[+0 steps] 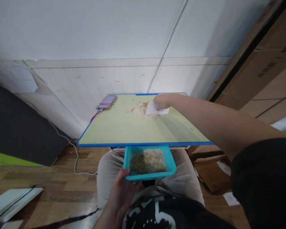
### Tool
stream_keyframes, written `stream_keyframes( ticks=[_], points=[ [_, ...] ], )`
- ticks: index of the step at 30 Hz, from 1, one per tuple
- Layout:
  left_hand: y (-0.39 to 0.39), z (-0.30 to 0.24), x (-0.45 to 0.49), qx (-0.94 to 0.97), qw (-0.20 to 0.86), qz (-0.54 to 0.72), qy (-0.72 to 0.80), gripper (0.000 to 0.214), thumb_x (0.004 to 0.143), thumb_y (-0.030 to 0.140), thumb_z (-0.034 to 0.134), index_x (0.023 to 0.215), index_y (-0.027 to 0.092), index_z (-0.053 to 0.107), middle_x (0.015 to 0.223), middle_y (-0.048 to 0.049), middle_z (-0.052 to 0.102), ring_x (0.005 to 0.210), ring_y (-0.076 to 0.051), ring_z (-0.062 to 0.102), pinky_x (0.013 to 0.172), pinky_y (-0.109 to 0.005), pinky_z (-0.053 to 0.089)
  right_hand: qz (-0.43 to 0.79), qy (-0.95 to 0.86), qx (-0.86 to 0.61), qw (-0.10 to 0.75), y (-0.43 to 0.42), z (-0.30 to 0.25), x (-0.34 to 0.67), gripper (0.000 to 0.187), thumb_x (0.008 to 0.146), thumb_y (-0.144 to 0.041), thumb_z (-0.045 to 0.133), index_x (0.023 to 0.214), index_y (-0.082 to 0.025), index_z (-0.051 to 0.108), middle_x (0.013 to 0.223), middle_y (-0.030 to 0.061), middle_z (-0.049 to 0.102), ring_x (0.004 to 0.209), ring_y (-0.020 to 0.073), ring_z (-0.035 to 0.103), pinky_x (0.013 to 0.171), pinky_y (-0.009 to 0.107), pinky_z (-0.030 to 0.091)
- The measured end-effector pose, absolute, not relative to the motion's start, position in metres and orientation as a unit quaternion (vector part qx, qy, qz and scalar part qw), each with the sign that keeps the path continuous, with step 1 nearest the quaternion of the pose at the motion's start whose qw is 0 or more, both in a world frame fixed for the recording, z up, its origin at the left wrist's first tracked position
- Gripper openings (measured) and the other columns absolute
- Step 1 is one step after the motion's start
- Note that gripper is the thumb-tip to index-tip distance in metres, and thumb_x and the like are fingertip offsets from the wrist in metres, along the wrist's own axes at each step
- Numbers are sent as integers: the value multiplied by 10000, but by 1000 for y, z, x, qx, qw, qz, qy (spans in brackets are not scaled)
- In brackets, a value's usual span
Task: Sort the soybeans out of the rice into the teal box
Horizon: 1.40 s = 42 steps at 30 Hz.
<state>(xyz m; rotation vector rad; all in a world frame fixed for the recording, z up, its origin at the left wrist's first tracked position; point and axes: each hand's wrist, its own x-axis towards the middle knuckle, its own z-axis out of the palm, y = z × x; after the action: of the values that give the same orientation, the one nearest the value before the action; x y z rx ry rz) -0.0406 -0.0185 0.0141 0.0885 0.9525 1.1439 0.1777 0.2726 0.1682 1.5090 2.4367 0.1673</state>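
My left hand (124, 187) grips the near left corner of a turquoise plastic tray (173, 163), its thumb over the rim and the other fingers underneath. The tray sits just below the table's front edge, above my lap. Inside lie yellow kernels (143, 167) and white grains (156, 153) that look like rice. Over the table, my right hand (162, 101) pinches a white card (153, 109). The card stands tilted against a loose pile of white grains and yellow kernels (140, 109), hiding part of it.
The pale yellow table (105, 130) has a blue rim. A blurred purple object (107, 101) with a red cord lies at its back left corner. A white wall (109, 38) stands behind. Cardboard boxes (264, 73) are stacked at the right, and a cable (76, 159) runs along the floor at the left.
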Motion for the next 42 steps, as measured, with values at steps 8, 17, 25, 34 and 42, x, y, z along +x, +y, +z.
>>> stream_keyframes(
  ticks=[8, 17, 25, 34, 42],
  points=[
    [-17, 13, -40, 29, 738, 517, 432, 464, 788, 228, 743, 1249, 194, 697, 1051, -75, 815, 911, -250, 743, 796, -368, 573, 37, 835, 516, 187, 259, 176, 173, 537, 823, -210, 727, 1344, -79, 721, 1244, 188, 752, 1047, 293, 718, 844, 348, 543],
    [-12, 11, -42, 44, 749, 507, 424, 415, 786, 226, 751, 1198, 207, 706, 1101, -69, 809, 953, -248, 744, 804, -363, 569, 31, 837, 512, 192, 245, 181, 169, 506, 854, -178, 681, 1339, -40, 714, 1246, 209, 750, 1053, 302, 723, 862, 362, 557],
    [-9, 19, -38, 34, 752, 499, 429, 445, 773, 220, 729, 1217, 190, 716, 1048, -89, 807, 882, -248, 736, 759, -355, 567, 12, 834, 522, 178, 240, 179, 170, 534, 811, -198, 731, 1331, -79, 719, 1254, 191, 747, 1054, 312, 716, 843, 364, 549],
    [-5, 23, -34, 41, 743, 502, 441, 440, 759, 229, 699, 1191, 150, 716, 1041, -111, 810, 880, -261, 727, 738, -361, 558, 1, 843, 508, 175, 231, 179, 170, 504, 756, -221, 787, 1250, -121, 756, 1175, 155, 779, 971, 302, 733, 789, 360, 552],
    [-1, 8, -33, 49, 742, 509, 434, 460, 744, 257, 732, 1193, 161, 714, 994, -99, 801, 838, -253, 722, 708, -351, 556, -32, 841, 505, 192, 224, 181, 168, 514, 770, -191, 752, 1276, -104, 739, 1115, 128, 793, 961, 273, 738, 732, 316, 546]
  ],
)
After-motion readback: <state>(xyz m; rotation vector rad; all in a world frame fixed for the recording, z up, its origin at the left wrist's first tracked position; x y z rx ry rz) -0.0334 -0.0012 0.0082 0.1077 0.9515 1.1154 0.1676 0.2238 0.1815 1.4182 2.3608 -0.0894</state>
